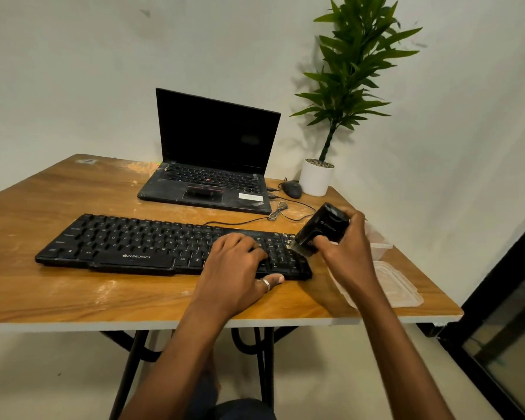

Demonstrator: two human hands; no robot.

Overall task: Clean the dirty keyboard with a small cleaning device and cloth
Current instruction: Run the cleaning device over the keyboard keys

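The right hand point(346, 253) grips a small black cleaning device point(322, 227), fingers curled round its body. The device is tilted, and its brush end touches the keys at the right end of the keyboard point(119, 244). A few pale specks point(289, 243) lie on the keys just beside the brush. The left hand point(237, 268) rests flat on the right part of the keyboard, left of the device. Its fingers are spread and relaxed over the keys and hold nothing. Its thumb, wearing a ring point(265, 283), lies along the keyboard's front edge.

The black keyboard lies on the wooden bench point(73, 292), near the front edge. Its cable point(281, 211) leaves from the back and runs in a loose coil behind its right end. Behind the keyboard stands an open laptop point(212, 165) with a dark screen. A black mouse point(291, 189) sits behind the keyboard's right end, just beside a white pot point(315, 178) that holds a tall green plant point(355, 65). To the right of the keyboard, partly hidden by the right hand, is a clear plastic container point(379, 241). Its lid point(397, 286) lies nearer the front.
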